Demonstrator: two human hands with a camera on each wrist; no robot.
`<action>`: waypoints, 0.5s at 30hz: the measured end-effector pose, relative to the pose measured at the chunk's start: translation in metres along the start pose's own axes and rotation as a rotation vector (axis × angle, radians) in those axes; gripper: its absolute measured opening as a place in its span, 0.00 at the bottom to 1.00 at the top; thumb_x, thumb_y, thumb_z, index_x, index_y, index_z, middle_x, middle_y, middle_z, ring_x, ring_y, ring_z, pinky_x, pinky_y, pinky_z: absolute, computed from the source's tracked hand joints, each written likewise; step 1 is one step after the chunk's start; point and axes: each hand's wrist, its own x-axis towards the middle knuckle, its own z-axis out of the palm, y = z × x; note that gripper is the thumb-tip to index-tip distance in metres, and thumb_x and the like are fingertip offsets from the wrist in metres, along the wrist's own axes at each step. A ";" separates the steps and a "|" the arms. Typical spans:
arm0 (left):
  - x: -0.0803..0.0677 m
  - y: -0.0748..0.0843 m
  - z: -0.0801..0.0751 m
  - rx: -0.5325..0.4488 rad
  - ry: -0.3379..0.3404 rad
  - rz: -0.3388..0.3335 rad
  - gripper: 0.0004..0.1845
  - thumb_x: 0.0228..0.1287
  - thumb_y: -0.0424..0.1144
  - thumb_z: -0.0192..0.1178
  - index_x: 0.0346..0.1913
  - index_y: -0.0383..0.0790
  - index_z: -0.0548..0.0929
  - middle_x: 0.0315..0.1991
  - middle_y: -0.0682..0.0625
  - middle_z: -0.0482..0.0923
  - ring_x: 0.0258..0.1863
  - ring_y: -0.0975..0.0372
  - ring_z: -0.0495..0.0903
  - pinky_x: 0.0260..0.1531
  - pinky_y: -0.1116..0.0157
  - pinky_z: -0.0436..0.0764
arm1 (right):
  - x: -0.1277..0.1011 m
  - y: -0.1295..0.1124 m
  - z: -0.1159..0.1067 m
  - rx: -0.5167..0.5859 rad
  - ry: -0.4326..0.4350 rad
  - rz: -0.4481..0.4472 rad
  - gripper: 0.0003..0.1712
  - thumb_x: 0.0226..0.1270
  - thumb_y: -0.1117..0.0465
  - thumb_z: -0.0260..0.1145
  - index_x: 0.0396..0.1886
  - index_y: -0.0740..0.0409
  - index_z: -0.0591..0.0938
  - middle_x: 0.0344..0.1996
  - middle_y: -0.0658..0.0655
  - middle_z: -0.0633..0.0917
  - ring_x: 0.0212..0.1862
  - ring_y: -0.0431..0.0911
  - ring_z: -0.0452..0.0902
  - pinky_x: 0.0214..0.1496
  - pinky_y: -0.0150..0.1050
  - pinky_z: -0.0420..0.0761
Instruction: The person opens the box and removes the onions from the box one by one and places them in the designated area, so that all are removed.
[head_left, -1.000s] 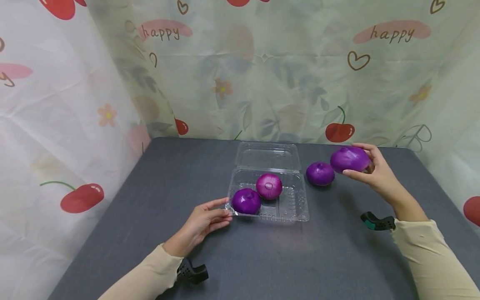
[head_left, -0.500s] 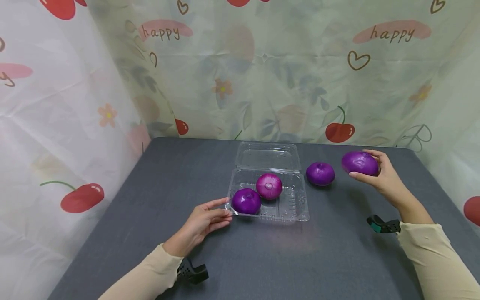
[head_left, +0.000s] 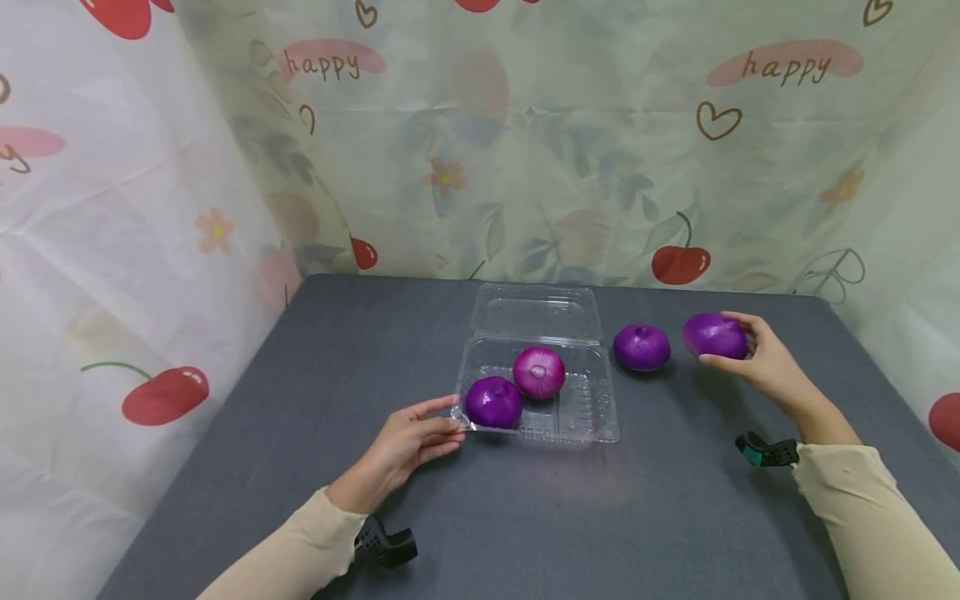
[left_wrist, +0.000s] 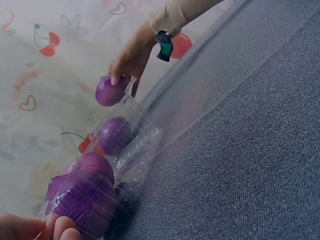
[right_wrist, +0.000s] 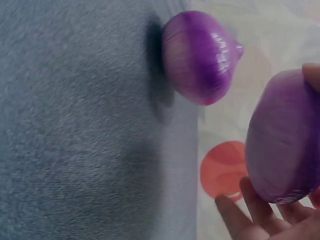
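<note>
My left hand (head_left: 401,450) pinches the front left corner of a clear plastic clamshell box (head_left: 585,427), its lid (head_left: 536,312) folded back. A dark purple onion (head_left: 492,403) and a brighter pinkish-purple onion (head_left: 539,372) sit in its left and middle part. To the right of the box another purple onion (head_left: 641,347) rests on the table. Beyond that, my right hand (head_left: 772,367) grips a purple onion (head_left: 714,336) between thumb and fingers. In the right wrist view this held onion (right_wrist: 285,140) hangs above the table, apart from the resting onion (right_wrist: 200,57).
A dark grey cloth covers the table (head_left: 525,525). Behind it hangs a printed curtain (head_left: 525,167), with another curtain (head_left: 112,292) along the left. Black wrist cameras stick out below each forearm, one at left (head_left: 390,546) and one at right (head_left: 765,450).
My right hand has shifted right and then slightly down with its onion, which has turned a little. The left hand, the box and the other onions have stayed in place.
</note>
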 end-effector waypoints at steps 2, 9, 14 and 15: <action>0.000 0.000 0.000 0.000 0.002 -0.003 0.24 0.62 0.28 0.63 0.62 0.40 0.77 0.37 0.43 0.87 0.36 0.59 0.87 0.41 0.62 0.86 | 0.001 0.004 0.002 -0.016 0.001 0.002 0.51 0.64 0.53 0.69 0.74 0.65 0.48 0.68 0.73 0.55 0.65 0.66 0.59 0.46 0.30 0.73; 0.000 0.000 0.000 0.005 0.000 0.005 0.23 0.63 0.28 0.62 0.62 0.40 0.77 0.37 0.42 0.87 0.36 0.59 0.87 0.41 0.61 0.86 | 0.007 0.017 0.007 0.012 -0.006 0.021 0.55 0.62 0.52 0.70 0.75 0.66 0.45 0.69 0.75 0.53 0.68 0.69 0.55 0.61 0.66 0.67; -0.001 0.000 0.000 0.003 0.000 0.001 0.24 0.63 0.28 0.62 0.62 0.40 0.77 0.38 0.42 0.87 0.36 0.59 0.87 0.42 0.61 0.86 | 0.010 0.025 0.009 0.024 -0.034 0.057 0.56 0.63 0.51 0.70 0.75 0.67 0.43 0.71 0.76 0.52 0.69 0.70 0.54 0.63 0.66 0.65; -0.001 0.000 0.000 0.003 0.000 0.000 0.24 0.63 0.28 0.62 0.62 0.40 0.77 0.38 0.42 0.87 0.36 0.59 0.87 0.42 0.61 0.86 | 0.011 0.027 0.009 0.024 -0.040 0.064 0.57 0.63 0.51 0.70 0.75 0.67 0.43 0.71 0.76 0.52 0.69 0.70 0.53 0.63 0.66 0.65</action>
